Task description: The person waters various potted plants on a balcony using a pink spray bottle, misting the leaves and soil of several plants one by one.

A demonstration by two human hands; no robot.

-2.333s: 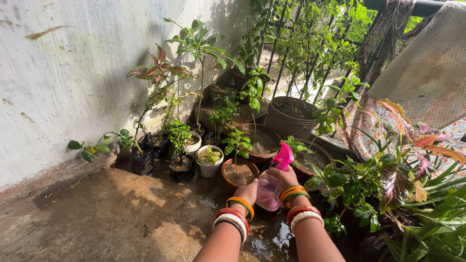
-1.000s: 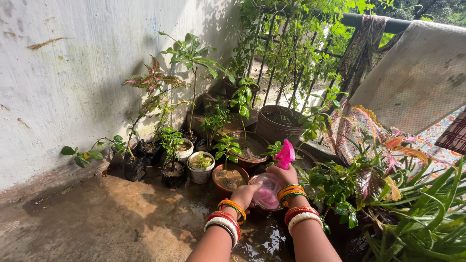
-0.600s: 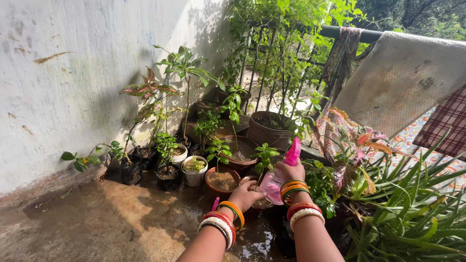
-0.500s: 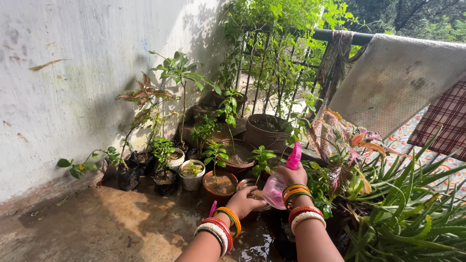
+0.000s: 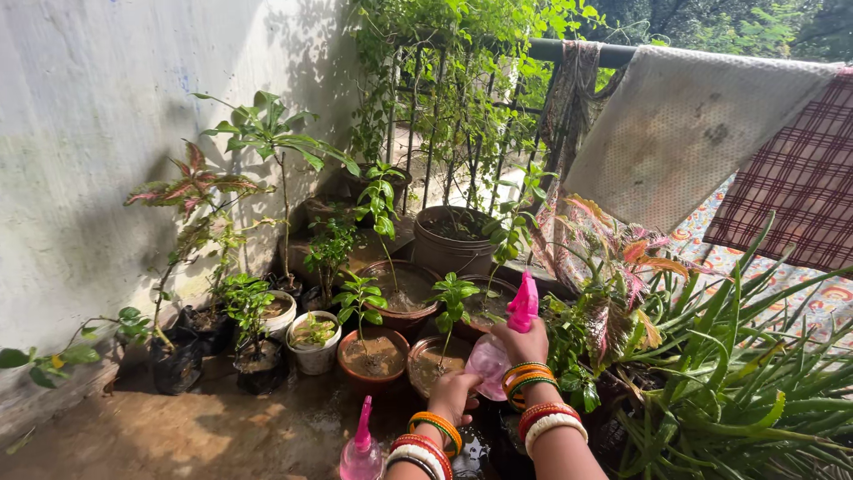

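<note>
a: where is the pink spray bottle [image 5: 503, 342]?
b: above the small clay pot [image 5: 434, 359], its pink nozzle up. the right hand [image 5: 522, 340] has its fingers wrapped around the neck.
a: and the left hand [image 5: 454, 394]?
b: fingers curled, touching the bottle's base. a second pink sprayer [image 5: 361, 447] stands on the wet floor [image 5: 213, 431], just beside the left wrist.

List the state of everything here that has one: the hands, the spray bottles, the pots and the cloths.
Right hand: gripping a spray bottle.
Held spray bottle: tilted, nozzle up.
Left hand: at that bottle's base.
Second spray bottle: upright, untouched.
Terracotta pot: soil wet.
Floor: wet.
Cloths: draped over railing.
</note>
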